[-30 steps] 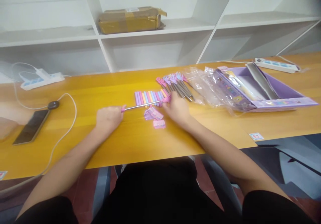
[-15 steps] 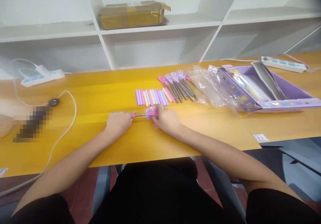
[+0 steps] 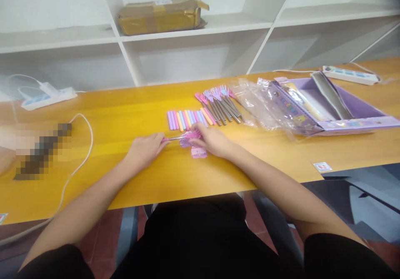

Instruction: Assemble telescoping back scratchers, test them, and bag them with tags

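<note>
A telescopic back scratcher [image 3: 175, 138] with a thin metal rod and a pink claw-shaped head lies level between my hands. My left hand [image 3: 146, 149] is closed around its pink handle end. At the other end my right hand [image 3: 215, 141] is closed at the pink head. Small pink and purple printed cards [image 3: 199, 152] lie on the table just below the scratcher. Beyond my hands is a row of pastel tubes [image 3: 187, 120] in purple, pink, yellow and blue. To their right lie several scratcher heads on metal rods [image 3: 221, 106], without coloured handles.
Clear plastic wrapping [image 3: 259, 108] and an open purple box [image 3: 359, 124] are on the right. Power strips [image 3: 48, 97] [image 3: 351, 75] lie at the back. A white cable [image 3: 92, 139] curves across the left, near a pixelated dark object [image 3: 42, 154]. A taped carton [image 3: 161, 18] sits on the shelf.
My right hand has shifted slightly right and its fingers have moved up along the scratcher's head. More of the head and the cards below it now show. My left hand still holds the handle.
</note>
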Demonstrator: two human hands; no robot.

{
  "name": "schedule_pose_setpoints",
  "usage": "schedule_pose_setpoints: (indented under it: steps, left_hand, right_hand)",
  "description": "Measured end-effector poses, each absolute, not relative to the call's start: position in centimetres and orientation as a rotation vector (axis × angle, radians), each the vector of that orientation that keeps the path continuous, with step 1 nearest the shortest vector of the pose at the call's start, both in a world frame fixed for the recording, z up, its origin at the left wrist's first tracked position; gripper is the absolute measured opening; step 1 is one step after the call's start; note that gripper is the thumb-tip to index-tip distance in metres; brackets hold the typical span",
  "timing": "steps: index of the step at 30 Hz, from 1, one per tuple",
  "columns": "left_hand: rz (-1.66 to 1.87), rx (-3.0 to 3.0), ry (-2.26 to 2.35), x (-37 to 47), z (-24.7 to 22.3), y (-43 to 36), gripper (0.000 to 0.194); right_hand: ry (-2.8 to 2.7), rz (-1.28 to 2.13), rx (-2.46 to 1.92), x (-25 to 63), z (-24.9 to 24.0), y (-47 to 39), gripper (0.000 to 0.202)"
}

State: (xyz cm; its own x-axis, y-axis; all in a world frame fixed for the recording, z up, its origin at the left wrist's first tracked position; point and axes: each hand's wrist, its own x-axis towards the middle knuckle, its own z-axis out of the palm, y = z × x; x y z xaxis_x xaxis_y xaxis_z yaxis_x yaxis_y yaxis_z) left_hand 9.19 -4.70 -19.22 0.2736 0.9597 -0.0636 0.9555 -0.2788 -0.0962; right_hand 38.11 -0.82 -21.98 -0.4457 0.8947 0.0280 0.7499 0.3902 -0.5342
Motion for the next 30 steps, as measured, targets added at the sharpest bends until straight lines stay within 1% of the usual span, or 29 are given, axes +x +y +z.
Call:
schedule_pose_setpoints:
  steps: [3, 7, 9, 14, 18, 22, 26, 30]
  left_hand:
    - [0.074, -2.522, -1.782, 8.6, -19.7, -4.4, 0.039]
    - [-0.101, -2.562, -1.630, 7.9, -20.8, -4.3, 0.040]
    - [-0.175, -2.575, -1.558, 7.7, -21.3, -4.4, 0.041]
    - [-0.277, -2.596, -1.457, 7.4, -22.0, -4.3, 0.042]
    - [-0.296, -2.613, -1.453, 7.3, -22.0, -4.1, 0.048]
    - [-0.223, -2.623, -1.591, 7.5, -21.7, -4.2, 0.044]
    - [-0.082, -2.615, -1.756, 8.1, -21.1, -4.4, 0.040]
    - [0.033, -2.629, -1.822, 8.5, -20.5, -4.5, 0.039]
  right_hand:
    - [-2.323, 0.681, -1.373, 38.7, -22.4, 0.0, 0.032]
    - [-2.287, 0.657, -1.223, 39.4, -23.0, 0.7, 0.031]
    - [-2.280, 0.645, -1.148, 39.7, -23.1, 0.9, 0.034]
    - [-2.246, 0.714, -1.020, 40.2, -23.3, 1.3, 0.051]
    - [-2.183, 0.755, -0.959, 40.2, -23.9, 1.5, 0.042]
    - [-2.189, 0.580, -0.911, 40.4, -24.1, 1.7, 0.048]
    - [-2.313, 0.486, -0.735, 40.9, -23.5, 1.8, 0.039]
    - [-2.425, 0.463, -0.685, 41.0, -23.3, 1.7, 0.039]
